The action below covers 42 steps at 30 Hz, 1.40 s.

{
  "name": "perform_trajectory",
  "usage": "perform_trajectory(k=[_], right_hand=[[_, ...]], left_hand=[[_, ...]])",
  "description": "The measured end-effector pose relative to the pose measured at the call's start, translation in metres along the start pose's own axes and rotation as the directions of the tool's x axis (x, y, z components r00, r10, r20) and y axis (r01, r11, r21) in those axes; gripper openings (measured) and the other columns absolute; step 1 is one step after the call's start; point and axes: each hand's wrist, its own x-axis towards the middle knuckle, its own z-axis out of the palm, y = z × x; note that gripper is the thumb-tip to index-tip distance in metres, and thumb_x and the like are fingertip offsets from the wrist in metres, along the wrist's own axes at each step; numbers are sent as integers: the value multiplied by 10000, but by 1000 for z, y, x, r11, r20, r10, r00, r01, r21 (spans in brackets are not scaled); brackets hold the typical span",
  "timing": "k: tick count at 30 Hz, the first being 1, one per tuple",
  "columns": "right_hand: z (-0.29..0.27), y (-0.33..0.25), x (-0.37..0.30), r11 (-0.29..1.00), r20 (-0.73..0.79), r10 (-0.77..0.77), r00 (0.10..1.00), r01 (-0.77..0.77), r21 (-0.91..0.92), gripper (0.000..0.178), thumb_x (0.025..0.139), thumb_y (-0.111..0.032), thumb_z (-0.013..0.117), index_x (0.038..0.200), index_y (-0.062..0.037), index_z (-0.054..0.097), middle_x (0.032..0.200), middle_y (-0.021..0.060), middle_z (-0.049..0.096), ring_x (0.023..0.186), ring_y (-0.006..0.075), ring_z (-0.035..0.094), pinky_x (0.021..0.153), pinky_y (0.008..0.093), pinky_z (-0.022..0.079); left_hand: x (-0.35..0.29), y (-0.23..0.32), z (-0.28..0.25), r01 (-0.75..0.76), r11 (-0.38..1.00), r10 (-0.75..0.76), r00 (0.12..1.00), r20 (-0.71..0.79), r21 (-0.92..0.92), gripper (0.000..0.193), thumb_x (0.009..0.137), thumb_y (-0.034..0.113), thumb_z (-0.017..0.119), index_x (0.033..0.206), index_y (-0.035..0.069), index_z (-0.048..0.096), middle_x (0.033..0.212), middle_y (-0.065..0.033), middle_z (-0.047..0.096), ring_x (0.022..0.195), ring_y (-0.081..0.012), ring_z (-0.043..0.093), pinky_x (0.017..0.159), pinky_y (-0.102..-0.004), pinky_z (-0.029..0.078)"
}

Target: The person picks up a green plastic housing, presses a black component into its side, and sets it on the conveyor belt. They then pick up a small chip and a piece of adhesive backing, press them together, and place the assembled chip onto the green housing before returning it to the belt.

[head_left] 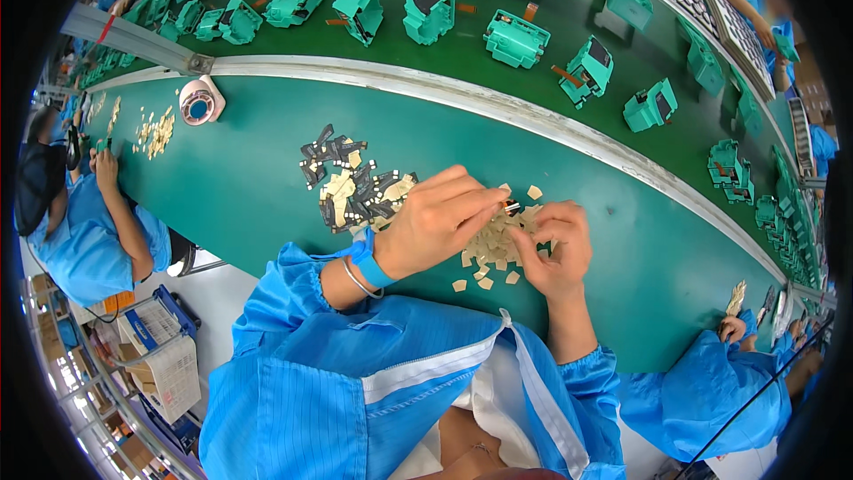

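My left hand (437, 220), with a blue band and a metal bangle at the wrist, pinches a small black part with a shiny, orange-tinged end (512, 206) between thumb and fingertips. Close by on the right, my right hand (562, 251) has its thumb and fingers curled together; what they hold, if anything, I cannot make out. Under and between both hands lies a pile of small cream-coloured flat pieces (487, 247), with a few scattered around it. Left of my left hand sits a heap of small black parts (362, 188), some with cream pieces on them.
Beyond a pale metal rail (444, 89), a green conveyor carries several teal plastic housings (517, 39). A round white-and-pink object (201, 101) stands at the table's far left, beside another cream pile (158, 133). Co-workers in blue sit at left (98, 240) and right (711, 391).
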Motion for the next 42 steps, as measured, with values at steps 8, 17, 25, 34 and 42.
perform_trajectory(k=[8,17,25,34,42], right_hand=[[-6,3,-2,960,-35,-143,989,130,-247,269,584,14,749,833,-82,715,817,53,565,688,200,555,541,284,460],[-13,3,0,950,-34,-188,982,173,-260,291,535,-12,740,820,-68,719,790,46,561,684,191,546,525,260,454],[-16,2,-1,955,6,-202,979,198,-220,292,515,-36,727,805,-71,721,760,33,568,682,183,541,517,253,446],[-22,1,-12,991,-94,-91,991,81,-111,257,610,74,696,832,-56,694,852,73,582,695,205,550,577,285,456],[-47,27,-5,984,-521,118,846,-169,-52,156,810,64,605,947,-8,592,934,110,560,790,190,538,680,280,447]], left_hand=[[-6,2,10,102,975,-89,993,74,-197,160,774,17,678,932,4,692,747,-77,659,614,-169,584,547,-275,459],[-3,6,5,482,749,-347,870,351,-454,145,879,101,617,935,-9,694,698,-48,629,577,-60,506,490,-225,385],[-2,5,4,539,722,-374,831,412,-433,152,854,119,621,873,-11,697,705,-67,645,586,-80,541,510,-237,421],[-3,5,11,551,723,-420,830,367,-418,112,845,95,637,855,3,701,703,-43,654,595,-64,552,506,-213,423],[-3,6,15,131,991,-125,961,246,-6,93,695,15,717,781,45,697,730,-48,642,615,-202,529,559,-292,452]])
